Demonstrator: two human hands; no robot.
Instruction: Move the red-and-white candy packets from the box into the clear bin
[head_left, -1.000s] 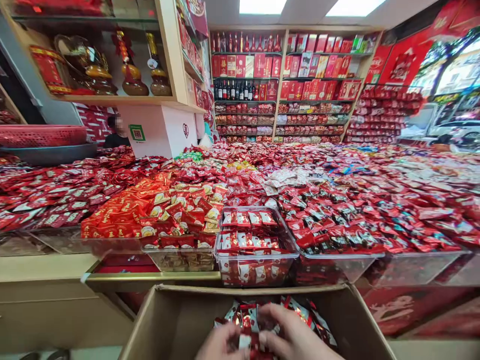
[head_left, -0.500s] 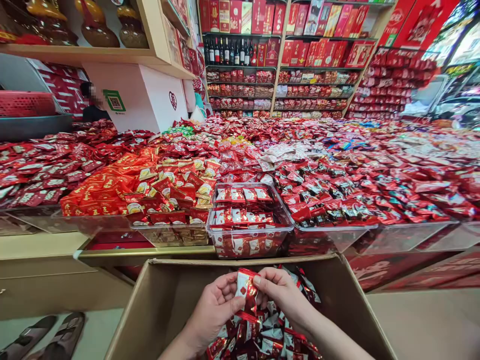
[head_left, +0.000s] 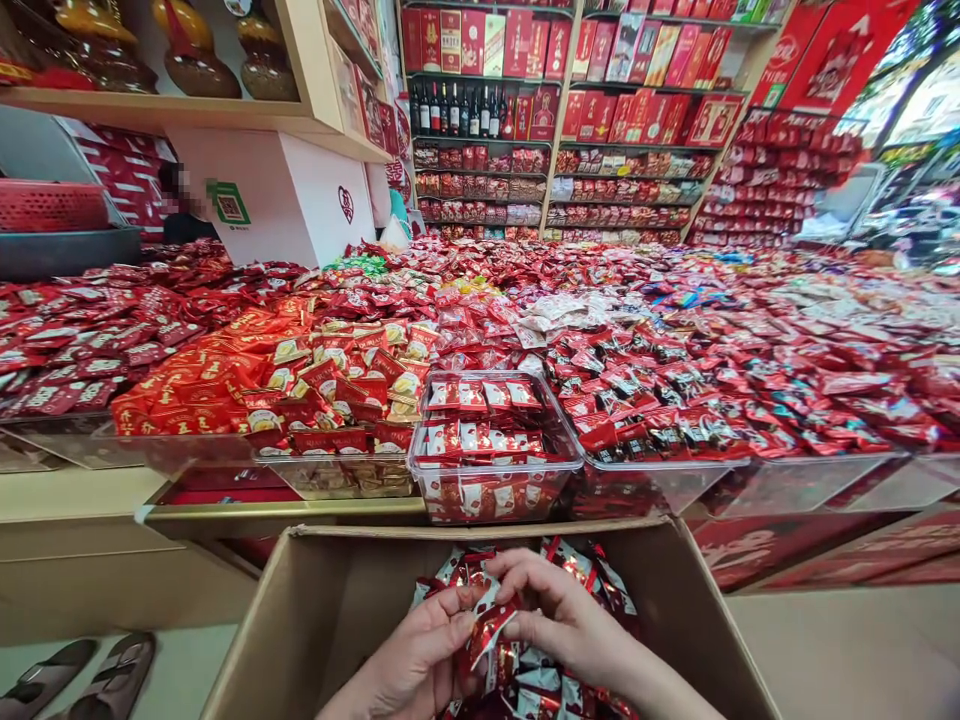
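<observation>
Just inside a cardboard box (head_left: 322, 590), my left hand (head_left: 424, 645) pinches a red and white wrapped candy (head_left: 491, 632) between thumb and fingers. My right hand (head_left: 559, 615) has its curled fingers and thumb on the candy's right side. The packet is tilted, and fingers cover part of it. Beneath both hands lies a loose pile of similar wrapped candies (head_left: 544, 690). Beyond the box's far edge stands a clear plastic bin (head_left: 499, 470) with the same kind of red and white packets set in rows.
Heaps of gold and red packets (head_left: 352, 385) lie left of the bin, and red and black packets (head_left: 660, 400) right of it. Shelves (head_left: 555, 170) with boxes and bottles rise behind. Sandals (head_left: 112, 680) rest on the floor at left. A person (head_left: 184, 205) is at the far left.
The candy has turned from upright with its front showing to tilted and lower in my hands. My right fingers have shifted over its top. The view has moved slightly.
</observation>
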